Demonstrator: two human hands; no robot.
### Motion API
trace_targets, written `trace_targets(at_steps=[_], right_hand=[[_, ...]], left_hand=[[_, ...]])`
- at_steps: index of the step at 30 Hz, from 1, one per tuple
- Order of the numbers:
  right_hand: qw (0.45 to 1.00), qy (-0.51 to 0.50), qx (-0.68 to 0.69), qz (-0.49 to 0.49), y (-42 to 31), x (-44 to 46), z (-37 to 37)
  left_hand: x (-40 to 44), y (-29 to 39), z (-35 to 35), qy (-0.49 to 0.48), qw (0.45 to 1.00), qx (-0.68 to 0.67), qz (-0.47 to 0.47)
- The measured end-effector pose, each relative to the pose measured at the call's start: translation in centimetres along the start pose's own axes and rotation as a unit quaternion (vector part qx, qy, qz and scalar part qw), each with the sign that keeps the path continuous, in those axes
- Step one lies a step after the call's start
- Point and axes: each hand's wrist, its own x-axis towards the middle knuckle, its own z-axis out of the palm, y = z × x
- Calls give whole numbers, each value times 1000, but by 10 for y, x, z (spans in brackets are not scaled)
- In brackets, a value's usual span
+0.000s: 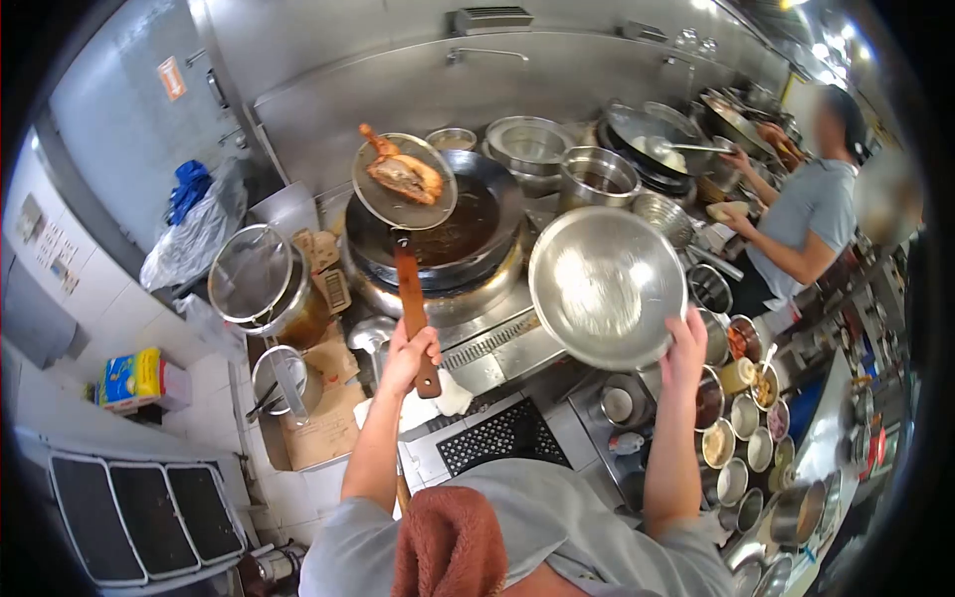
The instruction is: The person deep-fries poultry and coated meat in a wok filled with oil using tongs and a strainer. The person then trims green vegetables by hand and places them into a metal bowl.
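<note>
My left hand [411, 355] is wrapped round the wooden handle of a skimmer [405, 214]. On the skimmer's round mesh lies a browned piece of roast poultry [400, 174], with a leg pointing to the upper left. Below and behind it is a large dark wok [492, 199] holding brown liquid. In my right hand [684, 348] is the rim of a wide, shallow metal bowl [607, 284], tilted so that its shiny inside faces me. Nothing shows inside that bowl.
A strainer [251, 274] rests over a pot at the left. Metal pots [599, 177] stand behind the bowl. A co-worker [811, 199] works at another wok [652, 134] on the right. Several containers of ingredients [718, 443] line the right counter. A black mat [502, 436] lies on the floor.
</note>
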Motion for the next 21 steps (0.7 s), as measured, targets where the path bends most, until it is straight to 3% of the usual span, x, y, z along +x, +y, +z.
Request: trace_targets(at_steps=[1,7,14,15,16,20,21], right_hand=[[997,-44,-49,29,-1,21,27],[966,-200,-155,-59,28,123,180],[926,-260,-251,-112,69,166,286],[913,-258,-270,-165,90,176,298],[915,-264,-279,-123,85,167,307],[919,-233,-262,-180,124,155,340],[925,-221,-253,-179,127,148,343]], left_hand=[[-3,0,3,10,1000,19,6],[-18,0,27,48,999,19,13],[-10,-8,41,104,991,84,32],[-8,-12,41,114,986,109,45],[-6,-16,40,123,982,135,56],[1,-29,37,230,868,439,39],[0,-21,51,249,815,515,88]])
